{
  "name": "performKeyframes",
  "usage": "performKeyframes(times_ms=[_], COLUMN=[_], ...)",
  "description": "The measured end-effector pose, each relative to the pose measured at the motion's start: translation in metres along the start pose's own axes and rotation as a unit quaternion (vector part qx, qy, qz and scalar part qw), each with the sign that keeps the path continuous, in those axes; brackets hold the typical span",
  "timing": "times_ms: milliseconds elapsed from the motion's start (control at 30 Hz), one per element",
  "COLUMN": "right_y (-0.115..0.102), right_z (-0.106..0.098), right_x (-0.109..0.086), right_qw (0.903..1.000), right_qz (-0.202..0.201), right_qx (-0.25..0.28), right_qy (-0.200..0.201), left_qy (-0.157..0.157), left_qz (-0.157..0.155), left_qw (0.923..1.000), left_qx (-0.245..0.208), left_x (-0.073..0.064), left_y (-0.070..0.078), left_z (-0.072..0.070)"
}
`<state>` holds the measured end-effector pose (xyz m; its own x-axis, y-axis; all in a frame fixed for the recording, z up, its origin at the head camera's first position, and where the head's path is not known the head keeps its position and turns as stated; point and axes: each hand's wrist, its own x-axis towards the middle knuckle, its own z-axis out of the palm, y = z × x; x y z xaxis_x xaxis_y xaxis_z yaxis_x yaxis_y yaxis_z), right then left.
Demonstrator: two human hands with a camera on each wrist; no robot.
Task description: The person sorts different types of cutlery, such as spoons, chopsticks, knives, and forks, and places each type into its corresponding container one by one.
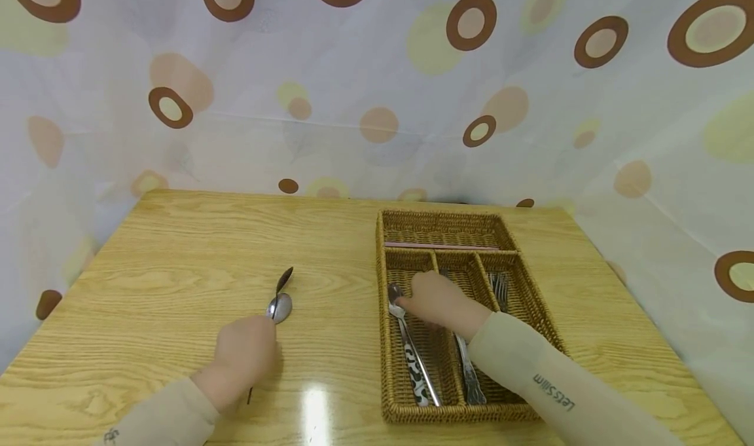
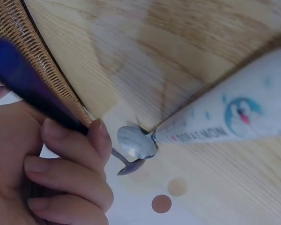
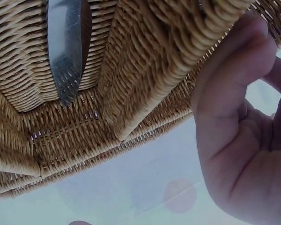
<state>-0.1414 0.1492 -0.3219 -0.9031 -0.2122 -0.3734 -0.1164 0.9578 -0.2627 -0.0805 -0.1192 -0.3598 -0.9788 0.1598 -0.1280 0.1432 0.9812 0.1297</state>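
Note:
My left hand point(image 1: 247, 357) grips a spoon with a dark blue-purple handle point(image 2: 35, 86) over the left part of the table. Its dark bowl point(image 1: 285, 279) points away from me. Beneath it on the tabletop lies a second spoon, with a silver bowl point(image 1: 281, 308) and a white handle point(image 2: 215, 117) printed with a cartoon face. My right hand point(image 1: 438, 298) is over the wicker tray point(image 1: 383, 367), thumb close beside the bowls of two spoons in the left compartment. One has a black-and-white handle point(image 1: 414, 367); the other's handle is plain silver. The right fingers bend loosely, their tips partly hidden.
The tray's middle compartment holds silver cutlery with an ornate handle point(image 1: 472, 380), and forks point(image 1: 500, 289) lie in the right one. Pink chopsticks point(image 1: 438, 245) lie across the back section. A dotted curtain point(image 1: 377, 86) hangs behind the wooden table point(image 1: 235, 236).

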Motion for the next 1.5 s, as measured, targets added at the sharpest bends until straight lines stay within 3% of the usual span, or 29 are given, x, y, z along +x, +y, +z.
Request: performKeyframes(times_ms=[100,267,467,767,933,1500], right_y=[0.000,-0.002,-0.004,-0.004,-0.005,-0.004], right_z=[-0.002,-0.004,-0.008,-0.011,-0.011,-0.009], right_x=[-0.001,-0.002,-0.003,-0.003,-0.003,-0.001], right_qw=[1.0000,0.9999,0.9999,0.9998,0.9994,0.9982], right_qz=[0.002,0.002,0.012,0.016,0.017,0.027], right_qx=[-0.005,-0.013,-0.010,-0.010,-0.028,-0.052], right_qy=[-0.002,-0.006,-0.008,-0.008,-0.002,0.009], left_qy=[0.017,-0.002,-0.015,-0.041,-0.042,-0.047], left_qz=[-0.009,-0.020,-0.022,-0.012,-0.008,-0.003], left_qw=[0.9993,0.9926,0.9726,0.9452,0.9331,0.9108], left_qx=[-0.031,-0.120,-0.231,-0.324,-0.357,-0.410], left_x=[0.002,0.004,0.008,0.010,0.010,0.012], left_y=[-0.001,0.000,0.001,0.004,0.008,0.025], left_z=[-0.001,-0.004,-0.008,-0.012,-0.012,-0.016])
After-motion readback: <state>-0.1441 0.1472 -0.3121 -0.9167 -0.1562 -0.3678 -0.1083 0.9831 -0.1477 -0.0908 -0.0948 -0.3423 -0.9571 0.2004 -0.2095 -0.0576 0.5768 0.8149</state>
